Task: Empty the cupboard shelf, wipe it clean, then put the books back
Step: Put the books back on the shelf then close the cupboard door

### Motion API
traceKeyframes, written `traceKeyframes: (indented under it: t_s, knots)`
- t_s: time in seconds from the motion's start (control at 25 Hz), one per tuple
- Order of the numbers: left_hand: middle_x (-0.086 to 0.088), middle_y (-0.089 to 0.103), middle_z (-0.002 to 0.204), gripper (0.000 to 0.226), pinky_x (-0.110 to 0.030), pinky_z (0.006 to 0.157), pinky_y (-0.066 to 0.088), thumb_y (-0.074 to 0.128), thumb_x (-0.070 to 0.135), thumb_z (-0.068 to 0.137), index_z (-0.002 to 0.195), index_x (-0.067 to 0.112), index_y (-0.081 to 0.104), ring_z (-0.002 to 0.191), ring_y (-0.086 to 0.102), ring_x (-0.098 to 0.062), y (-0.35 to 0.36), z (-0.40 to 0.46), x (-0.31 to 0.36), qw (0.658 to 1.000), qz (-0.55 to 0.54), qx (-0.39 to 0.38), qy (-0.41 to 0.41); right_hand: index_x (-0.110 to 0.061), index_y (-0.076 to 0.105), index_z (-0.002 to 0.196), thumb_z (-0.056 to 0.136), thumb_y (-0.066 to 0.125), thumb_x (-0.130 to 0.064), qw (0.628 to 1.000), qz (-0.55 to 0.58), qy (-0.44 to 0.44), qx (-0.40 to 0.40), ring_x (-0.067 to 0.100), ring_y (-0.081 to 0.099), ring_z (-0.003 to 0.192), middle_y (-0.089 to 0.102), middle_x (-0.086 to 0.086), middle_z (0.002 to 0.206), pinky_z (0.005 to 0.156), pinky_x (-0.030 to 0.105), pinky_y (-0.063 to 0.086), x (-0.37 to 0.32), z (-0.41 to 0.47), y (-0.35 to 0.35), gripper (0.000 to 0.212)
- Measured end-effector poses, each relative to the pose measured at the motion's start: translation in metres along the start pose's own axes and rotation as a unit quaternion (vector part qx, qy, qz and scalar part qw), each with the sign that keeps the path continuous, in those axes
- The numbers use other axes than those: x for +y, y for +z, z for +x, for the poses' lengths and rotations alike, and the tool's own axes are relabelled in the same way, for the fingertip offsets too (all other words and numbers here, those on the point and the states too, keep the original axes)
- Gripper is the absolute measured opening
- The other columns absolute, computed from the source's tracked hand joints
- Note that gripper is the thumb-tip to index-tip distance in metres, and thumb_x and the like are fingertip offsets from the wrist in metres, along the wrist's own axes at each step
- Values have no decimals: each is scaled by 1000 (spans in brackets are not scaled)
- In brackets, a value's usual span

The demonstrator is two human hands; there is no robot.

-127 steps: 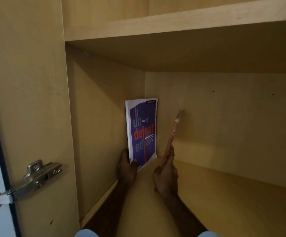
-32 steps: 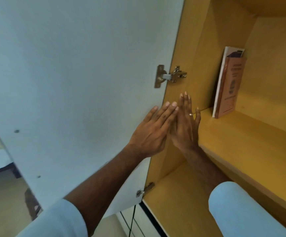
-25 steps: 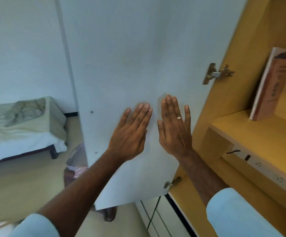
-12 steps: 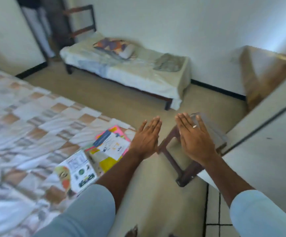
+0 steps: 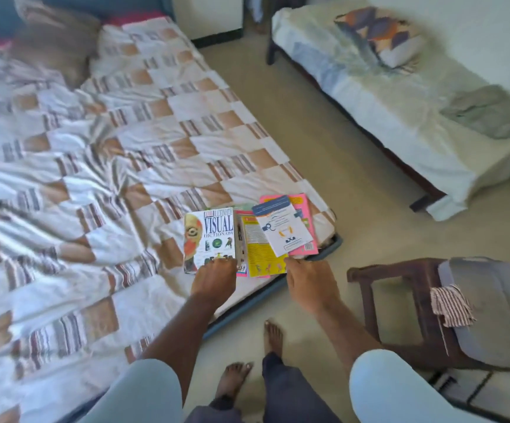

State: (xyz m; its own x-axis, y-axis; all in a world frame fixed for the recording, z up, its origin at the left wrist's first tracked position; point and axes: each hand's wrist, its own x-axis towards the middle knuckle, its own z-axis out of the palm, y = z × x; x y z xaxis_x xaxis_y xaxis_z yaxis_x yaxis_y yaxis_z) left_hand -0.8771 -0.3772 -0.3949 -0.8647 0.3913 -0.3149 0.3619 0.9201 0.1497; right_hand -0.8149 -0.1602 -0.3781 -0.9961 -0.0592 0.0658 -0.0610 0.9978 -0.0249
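Both hands have moved from mid-air to the books [image 5: 249, 236] at frame centre on the bed [image 5: 94, 166]; a stool [image 5: 400, 312] stands lower right. Left hand [image 5: 215, 280] and right hand [image 5: 310, 283], apart and fingers extended, touch the books' near edges.

Both arms extended forward and down. Left hand [image 5: 214, 280] and right hand [image 5: 307, 283] palm-down (fingertip detail blurred).

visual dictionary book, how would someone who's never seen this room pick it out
Start at the big bed with the brown-and-white checked quilt and go to its near corner, where a few books lie fanned out. The Visual Dictionary is the leftmost, by the left hand: a thick white book with large "VISUAL" lettering, unlike the thin yellow and pink booklets beside it.
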Motion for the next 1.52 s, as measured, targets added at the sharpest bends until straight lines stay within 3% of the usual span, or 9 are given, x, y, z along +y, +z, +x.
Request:
traceKeyframes:
  t_s: [0.16,0.44,0.6,0.76,0.88,1.0,1.16,1.36,1.52]
  knots:
    - [-15,70,111,21,-44,75,55,50,24,99,111,15,65,97,67,-42,27,15,3,995,-72,8,-73,-18,57,63,69,66,-15,999,26,-7,-42,27,53,36,54,3,45,42,25,21,13,27,22,12]
    - [-14,71,104,24,-39,72,47,46,29,101,104,15,65,95,66,-39,73,49,34,984,-104,-52,-135,-18,54,60,64,82,-9,992,57,12,-108,26,47,34,50,0,44,44,23,19,65,57,75,29]
    - [-12,71,96,20,-35,62,40,50,28,100,99,15,65,90,67,-38,83,80,47,975,-156,-29,-154,-18,56,62,67,80,-9,987,78,18,-143,24,48,34,52,-2,45,43,23,21,73,71,107,27]
    - [-9,70,89,19,-32,60,40,50,25,100,95,14,65,83,65,-34,97,107,52,967,-194,-50,-157,-18,57,74,87,64,-14,979,116,63,-154,28,57,46,60,1,56,44,28,33,80,76,134,15]
    - [-7,66,86,17,-35,60,44,49,24,100,94,15,63,82,65,-34,118,127,46,965,-201,-79,-148,-20,58,78,92,58,-18,976,115,87,-166,28,61,53,64,1,62,47,32,39,91,78,155,14]
    - [-9,69,94,15,-39,67,53,52,25,99,100,16,64,85,66,-34,134,143,40,964,-198,-98,-148,-20,58,77,89,64,-18,973,114,102,-170,28,59,47,62,2,57,43,32,38,92,81,177,14]
    - [-7,66,108,22,-39,76,49,61,5,88,108,15,66,101,64,-30,156,164,23,987,-129,-67,-71,-21,60,79,89,66,-21,973,112,109,-170,25,59,45,62,0,57,40,35,45,80,90,208,12]
    - [-2,64,76,39,-33,62,54,85,-6,42,68,17,67,76,66,-22,188,203,-12,996,-9,-72,60,-19,66,80,87,70,-18,978,119,90,-143,22,62,47,65,-1,58,40,32,49,55,110,253,9]
    - [0,59,61,37,-28,63,53,83,-4,40,57,20,62,62,63,-20,199,212,-23,992,9,-73,107,-19,64,75,85,73,-17,980,126,72,-139,21,61,46,63,-1,56,41,27,41,35,112,281,14]
